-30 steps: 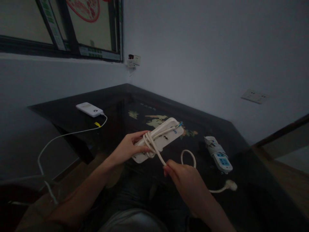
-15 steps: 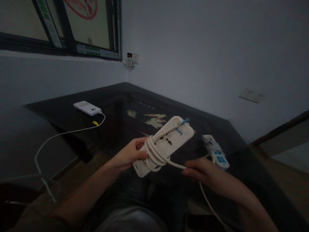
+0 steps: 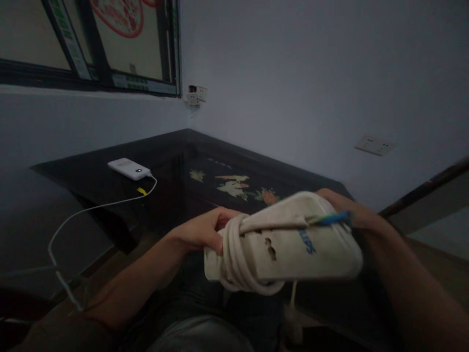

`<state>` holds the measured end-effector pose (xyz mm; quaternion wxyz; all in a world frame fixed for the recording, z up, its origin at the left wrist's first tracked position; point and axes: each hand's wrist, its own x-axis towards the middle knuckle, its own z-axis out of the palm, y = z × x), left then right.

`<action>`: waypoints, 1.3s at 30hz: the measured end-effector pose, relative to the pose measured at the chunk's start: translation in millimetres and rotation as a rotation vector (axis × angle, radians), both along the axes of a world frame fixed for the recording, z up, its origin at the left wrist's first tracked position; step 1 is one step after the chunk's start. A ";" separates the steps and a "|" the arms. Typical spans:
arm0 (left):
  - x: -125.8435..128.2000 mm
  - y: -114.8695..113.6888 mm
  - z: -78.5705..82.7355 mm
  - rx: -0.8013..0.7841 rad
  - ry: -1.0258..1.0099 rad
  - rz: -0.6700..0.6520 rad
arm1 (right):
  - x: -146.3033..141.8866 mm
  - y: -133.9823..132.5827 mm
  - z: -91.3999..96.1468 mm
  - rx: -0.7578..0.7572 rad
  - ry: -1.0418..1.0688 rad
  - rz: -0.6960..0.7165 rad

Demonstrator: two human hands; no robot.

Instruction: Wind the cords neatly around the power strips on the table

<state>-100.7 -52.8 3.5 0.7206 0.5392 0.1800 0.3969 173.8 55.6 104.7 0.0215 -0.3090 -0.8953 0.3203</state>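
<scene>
Well left of the power strip (image 3: 293,244), a white power bank (image 3: 128,168) lies on the dark desk (image 3: 91,173) with its thin cable (image 3: 91,208) trailing off the edge. The strip itself is held up off the desk, in front of the person's lap, lying roughly level. The left hand (image 3: 201,232) closes on the strip's left end, thumb on top just beside the wound cord (image 3: 238,261), which is lapped several times around the body. The strip looks like a light, rigid plastic shell with smooth faces, best gripped by its ends or long edges. The cord is likely pliant but springy, so its turns may slacken if not pinned. A loose tail (image 3: 293,293) hangs below the strip. The right hand (image 3: 348,210) reaches over the strip's right end from behind, near a blue tie (image 3: 333,218). Its fingers are mostly hidden, so I cannot tell how far it closes.
</scene>
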 end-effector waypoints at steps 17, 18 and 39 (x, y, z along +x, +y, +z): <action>25.4 12.2 14.6 0.704 0.913 0.381 | -90.5 -69.4 31.0 0.794 -0.217 -0.113; 25.3 14.3 9.2 0.707 0.918 0.415 | -94.0 -74.6 27.1 0.831 -0.249 -0.111; -15.5 17.8 -33.0 0.018 0.231 0.738 | -52.3 -112.9 -71.2 0.445 0.134 -0.154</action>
